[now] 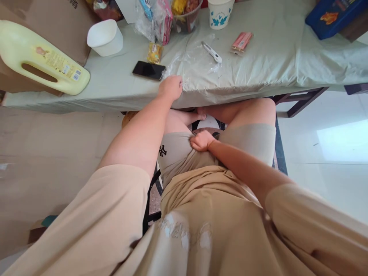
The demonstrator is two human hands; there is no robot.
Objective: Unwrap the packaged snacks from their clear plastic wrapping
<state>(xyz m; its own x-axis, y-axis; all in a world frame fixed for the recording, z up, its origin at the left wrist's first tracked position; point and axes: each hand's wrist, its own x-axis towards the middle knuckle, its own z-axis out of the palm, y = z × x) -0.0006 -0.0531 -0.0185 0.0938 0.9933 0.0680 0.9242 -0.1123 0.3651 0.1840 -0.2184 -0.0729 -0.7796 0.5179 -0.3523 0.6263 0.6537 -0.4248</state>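
My left hand is curled into a fist at the front edge of the table, beside crumpled clear plastic film. Its fingertips are turned away, so what they may hold is hidden. Just behind it lies a black phone, with a small yellow packet near the phone's far edge. Down in my lap, my right hand is closed on the grey shorts, and the cloth creases toward its fingers. A white utility knife rests on the film, and a pink packet lies to its right.
A yellow jug lies tilted at the left against a cardboard box. Along the back are a white tub, plastic snack bags, a clear bowl, a paper cup and a blue container.
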